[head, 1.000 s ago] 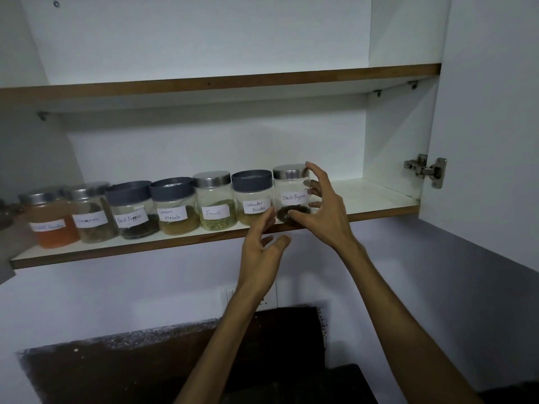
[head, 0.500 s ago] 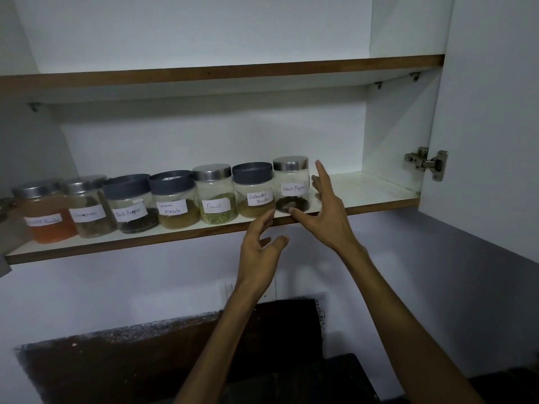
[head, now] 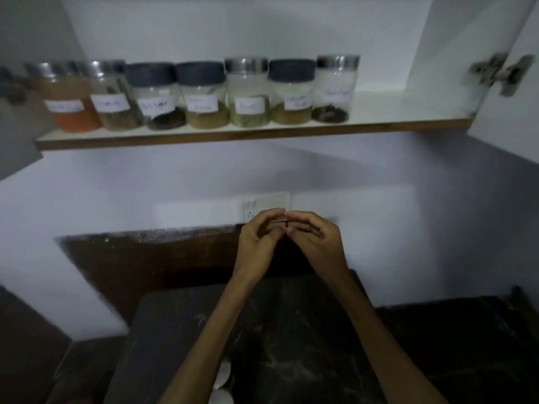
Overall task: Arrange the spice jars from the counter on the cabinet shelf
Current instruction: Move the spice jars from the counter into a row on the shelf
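Several labelled spice jars stand in a row on the cabinet shelf (head: 379,123). The black pepper jar (head: 335,88) with a silver lid is at the right end, beside a dark-lidded coriander jar (head: 291,94). An orange-filled jar (head: 68,103) is at the left end. My left hand (head: 258,243) and my right hand (head: 318,243) hang well below the shelf, in front of the wall, fingertips nearly touching, fingers loosely curled and holding nothing.
The open cabinet door (head: 510,83) with its hinge (head: 501,72) stands at the right. A wall socket (head: 262,208) is just behind my hands. A dark stone counter (head: 320,330) lies below, with pale round lids (head: 221,386) at its near edge.
My right hand has let go of the black pepper jar, and both hands have dropped from the shelf and come together. The view has tilted down, showing the counter.
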